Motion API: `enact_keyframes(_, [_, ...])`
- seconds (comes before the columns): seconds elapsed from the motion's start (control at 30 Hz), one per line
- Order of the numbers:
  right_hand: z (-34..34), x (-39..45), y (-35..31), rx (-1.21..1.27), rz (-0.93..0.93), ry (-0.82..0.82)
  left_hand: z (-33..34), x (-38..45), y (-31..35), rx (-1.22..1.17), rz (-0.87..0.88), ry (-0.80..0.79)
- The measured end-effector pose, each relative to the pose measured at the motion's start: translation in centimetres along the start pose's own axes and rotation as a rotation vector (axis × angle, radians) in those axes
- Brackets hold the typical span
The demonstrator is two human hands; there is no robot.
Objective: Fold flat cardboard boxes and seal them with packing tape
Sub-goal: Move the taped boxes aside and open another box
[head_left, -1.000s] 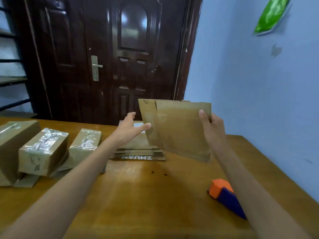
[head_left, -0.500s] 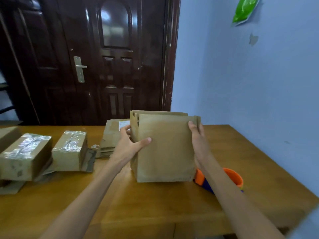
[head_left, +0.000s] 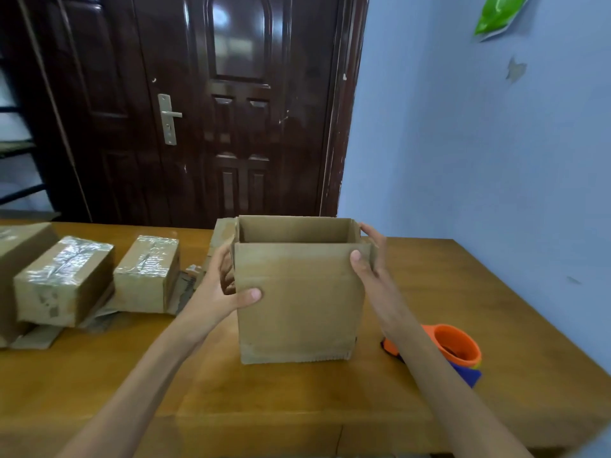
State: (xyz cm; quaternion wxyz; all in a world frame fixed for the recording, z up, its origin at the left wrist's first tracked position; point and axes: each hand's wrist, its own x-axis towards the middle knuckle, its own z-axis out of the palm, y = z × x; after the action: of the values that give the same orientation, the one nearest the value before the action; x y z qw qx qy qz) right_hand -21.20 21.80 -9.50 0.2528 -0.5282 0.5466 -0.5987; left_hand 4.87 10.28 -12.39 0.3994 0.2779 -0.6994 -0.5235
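Hands squared an opened cardboard box point(head_left: 297, 299) upright at frame centre: left hand point(head_left: 220, 292) gripped its left edge, right hand point(head_left: 370, 259) clasped its right corner, apparently readying flaps for folding.

2 bare forearms, no sleeves or jewellery.

The stack of flat brown cardboard sheets point(head_left: 221, 239) sits mostly hidden behind the opened brown cardboard box point(head_left: 297, 299) — the orange-and-blue tape dispenser point(head_left: 458, 353) partly behind the right forearm.
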Motion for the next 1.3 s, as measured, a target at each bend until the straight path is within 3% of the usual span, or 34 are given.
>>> enact_keyframes(0.2, [0.4,-0.6,-0.1,-0.114,-0.089,-0.007,1.4,0.2,0.9,0.094,0.193,0.090])
enact_keyframes(0.4, [-0.1,-0.8,1.1,-0.205,-0.129,0.014,1.9,0.5,0.8,0.100,0.192,0.093])
enact_keyframes(0.53, [-0.7,0.0,1.1,-0.393,-0.292,0.105,1.1,0.9,0.2,0.128,0.156,0.094])
enact_keyframes(0.6, [-0.6,-0.1,0.9,-0.391,-0.336,0.077,0.7,0.7,0.0,0.083,0.123,0.084])
enact_keyframes(0.73, [0.7,-0.7,0.7,-0.025,-0.024,-0.065,0.9,0.3,1.1,-0.108,-0.015,0.067])
enact_keyframes(0.8, [1.2,-0.3,-0.1,0.076,-0.005,-0.074,0.9,0.7,1.7,-0.164,-0.085,0.083])
enact_keyframes(0.87, [1.2,1.2,-1.9,0.044,0.056,-0.031,0.8,0.8,2.4,-0.200,-0.106,0.076])
enact_keyframes(0.93, [0.5,1.5,-3.1,0.057,0.067,-0.125,0.5,0.7,3.0,-0.226,-0.125,0.055])
enact_keyframes(1.03, [1.1,2.5,-3.4,0.049,0.219,0.010,0.6,0.7,3.7,-0.226,-0.169,0.021])
enact_keyframes(1.13, [1.0,1.1,-2.8,0.080,0.253,0.016,0.8,1.0,3.9,-0.167,-0.186,0.029])
enact_keyframes(1.3, [-0.2,2.1,-4.1,0.046,0.344,0.062,-0.4,0.9,4.4,-0.156,-0.211,-0.172])
